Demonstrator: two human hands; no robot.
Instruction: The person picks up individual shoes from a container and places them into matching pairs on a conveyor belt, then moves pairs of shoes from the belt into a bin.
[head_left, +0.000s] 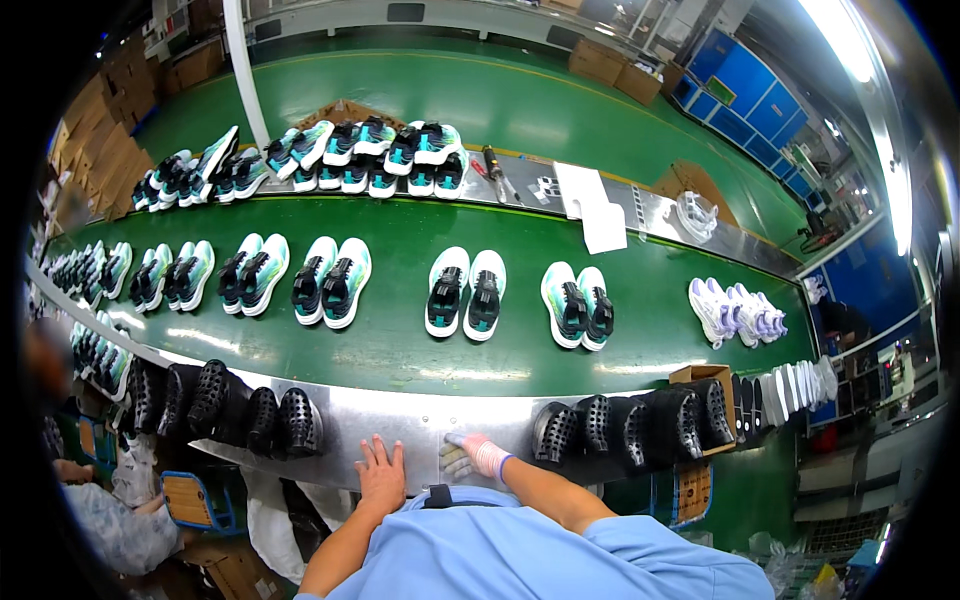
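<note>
My left hand is bare and rests on the metal ledge in front of me, its fingers spread. Beside it, my right hand wears a pale glove with a pinkish cuff and lies on the same ledge, fingers stretched out to the left. Neither hand holds anything. Beyond the ledge, a pair of white, teal and black sneakers stands on the green conveyor belt. Another such pair of sneakers stands to its right, and several more pairs line up to the left.
Black, shoe-shaped pieces with studded or perforated tops flank my hands on the ledge, with more pieces at right. White-lilac sneakers stand far right. A back shelf holds piled sneakers, a screwdriver and white paper.
</note>
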